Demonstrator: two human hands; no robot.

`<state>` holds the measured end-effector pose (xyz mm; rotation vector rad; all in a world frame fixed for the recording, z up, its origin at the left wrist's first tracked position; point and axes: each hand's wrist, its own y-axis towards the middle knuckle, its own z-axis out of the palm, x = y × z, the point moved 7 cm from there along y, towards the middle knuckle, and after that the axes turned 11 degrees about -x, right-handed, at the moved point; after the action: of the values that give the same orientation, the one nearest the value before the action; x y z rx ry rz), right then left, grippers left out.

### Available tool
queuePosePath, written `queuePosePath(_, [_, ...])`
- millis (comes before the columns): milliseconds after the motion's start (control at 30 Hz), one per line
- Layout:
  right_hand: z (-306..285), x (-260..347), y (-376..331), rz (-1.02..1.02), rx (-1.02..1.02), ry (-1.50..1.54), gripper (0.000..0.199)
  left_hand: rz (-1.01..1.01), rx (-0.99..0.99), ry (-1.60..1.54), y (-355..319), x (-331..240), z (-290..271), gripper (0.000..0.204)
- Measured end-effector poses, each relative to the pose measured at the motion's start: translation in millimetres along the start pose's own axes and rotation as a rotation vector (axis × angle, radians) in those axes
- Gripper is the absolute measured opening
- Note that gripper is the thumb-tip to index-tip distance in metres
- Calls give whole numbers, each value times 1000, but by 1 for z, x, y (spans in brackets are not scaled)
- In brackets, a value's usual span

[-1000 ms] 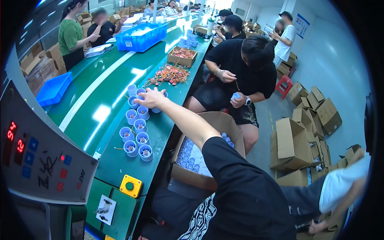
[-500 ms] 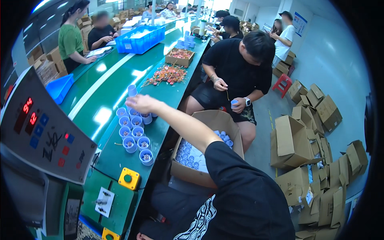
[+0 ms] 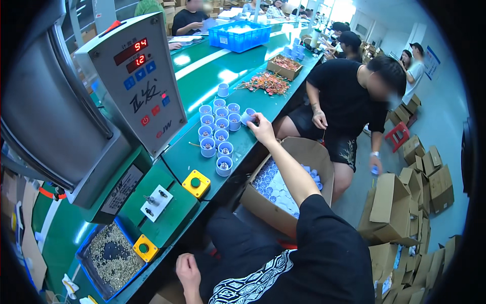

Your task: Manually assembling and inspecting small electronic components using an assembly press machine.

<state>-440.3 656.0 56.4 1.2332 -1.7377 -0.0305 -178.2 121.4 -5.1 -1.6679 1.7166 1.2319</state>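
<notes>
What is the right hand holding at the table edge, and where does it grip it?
The right hand holds a small blue cup, tipped on its side, by its rim end. The left hand holds nothing.

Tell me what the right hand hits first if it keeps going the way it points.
The right hand already touches a pale blue cup lying tilted; straight on, probably the upright cup cluster, though depth is unclear.

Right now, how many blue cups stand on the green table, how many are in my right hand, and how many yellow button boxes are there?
Standing cups: 12
Tilted cup in the right hand: 1
Yellow button boxes: 2
Total: 15
</notes>
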Motion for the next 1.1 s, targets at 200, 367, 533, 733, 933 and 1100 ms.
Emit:
queuePosePath(200, [-37, -13, -13, 209, -390, 547, 50, -182, -7, 245, -20, 43, -56, 16])
queuePosePath(367, [-36, 91, -73, 261, -269, 1128, 60, -152, -452, -95, -24, 16, -99, 7])
queuePosePath(533, [-20, 251, -148, -245, 258, 837, 63, 455, -331, 322, 64, -83, -82, 34])
queuePosePath(733, [31, 337, -177, -424, 278, 739, 61, 419, -364, 520, 74, -63, -75, 39])
queuePosePath(933, [35, 361, -188, -637, 131, 634, 61, 416, -450, 392, 69, -49, -84, 40])
queuePosePath(1100, [37, 364, -184, -695, 119, 574, 60, 440, -468, 383, 72, -50, -83, 41])
